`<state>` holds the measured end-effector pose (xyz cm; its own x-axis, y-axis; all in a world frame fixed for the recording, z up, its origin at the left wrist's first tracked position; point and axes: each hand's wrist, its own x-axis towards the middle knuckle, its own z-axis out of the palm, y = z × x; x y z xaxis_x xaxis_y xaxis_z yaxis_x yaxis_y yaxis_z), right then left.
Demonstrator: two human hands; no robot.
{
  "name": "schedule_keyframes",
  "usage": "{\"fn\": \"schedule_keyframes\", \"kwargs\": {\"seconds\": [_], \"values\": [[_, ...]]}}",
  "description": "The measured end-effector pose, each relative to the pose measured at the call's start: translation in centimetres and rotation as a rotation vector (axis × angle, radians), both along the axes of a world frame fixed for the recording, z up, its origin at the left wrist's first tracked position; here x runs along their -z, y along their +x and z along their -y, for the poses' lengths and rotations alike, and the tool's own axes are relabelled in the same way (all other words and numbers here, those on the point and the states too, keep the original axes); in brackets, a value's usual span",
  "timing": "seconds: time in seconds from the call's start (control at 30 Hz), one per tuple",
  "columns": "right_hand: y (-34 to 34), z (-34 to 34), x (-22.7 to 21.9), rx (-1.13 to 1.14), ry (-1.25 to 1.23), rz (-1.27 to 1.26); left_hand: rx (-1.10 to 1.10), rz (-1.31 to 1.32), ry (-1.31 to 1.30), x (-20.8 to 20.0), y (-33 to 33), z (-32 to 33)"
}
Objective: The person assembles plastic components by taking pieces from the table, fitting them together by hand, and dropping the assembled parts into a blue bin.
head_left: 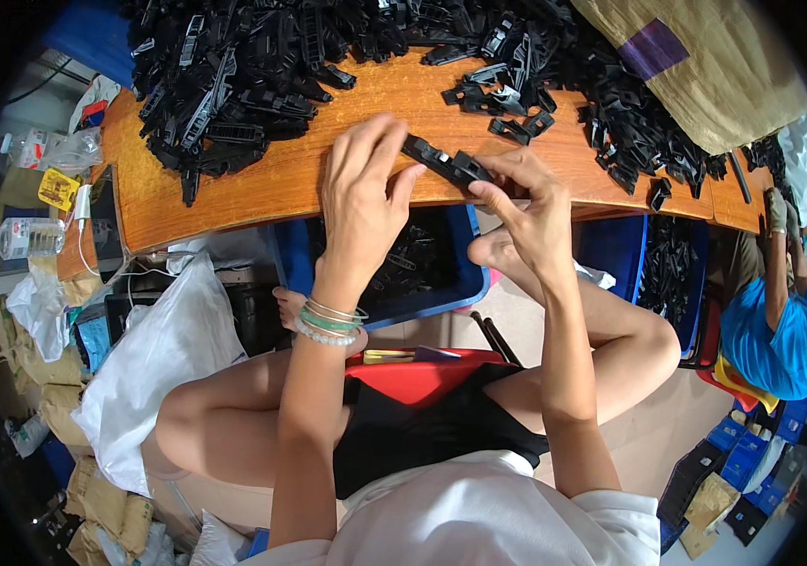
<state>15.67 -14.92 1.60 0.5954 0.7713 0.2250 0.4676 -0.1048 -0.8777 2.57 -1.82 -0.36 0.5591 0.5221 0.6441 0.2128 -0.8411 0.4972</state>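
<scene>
Both hands hold one long black plastic clip [446,163] just above the near edge of the wooden table [262,184]. The left hand [363,193] pinches the clip's left end with its fingertips, and the right hand [526,212] grips the right end between thumb and fingers, so the piece stays level and steady between them. It looks like two parts joined in the middle, which may be why each hand takes one end. A big pile of black plastic parts [233,80] lies at the far side of the table, close enough to reach. A blue bin [474,283] with more black pieces sits under the table edge, right below the hands, a good spot for dropping things in. A white plastic bag [163,363] leans by the person's left knee. Another person in a blue shirt [781,340] sits off to the right.
</scene>
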Motion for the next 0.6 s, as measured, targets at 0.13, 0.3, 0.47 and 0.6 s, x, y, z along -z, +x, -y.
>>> {"fn": "schedule_keyframes", "kwargs": {"seconds": [0.13,0.3,0.47,0.6], "values": [[-1.5,-0.3,0.3,0.052,0.032,-0.012,0.062,-0.026,-0.016,0.5,-0.2,-0.6],[-2.2,-1.4,0.8,0.12,0.063,0.266,0.104,-0.025,-0.022,0.2,0.1,0.1],[-2.4,-0.6,-0.4,0.097,-0.092,-0.058,0.269,-0.04,-0.269,-1.2,-0.4,-1.7],[-3.3,2.3,-0.2,-0.075,-0.042,0.142,-0.011,-0.23,0.203,-2.0,0.7,-4.2]]}}
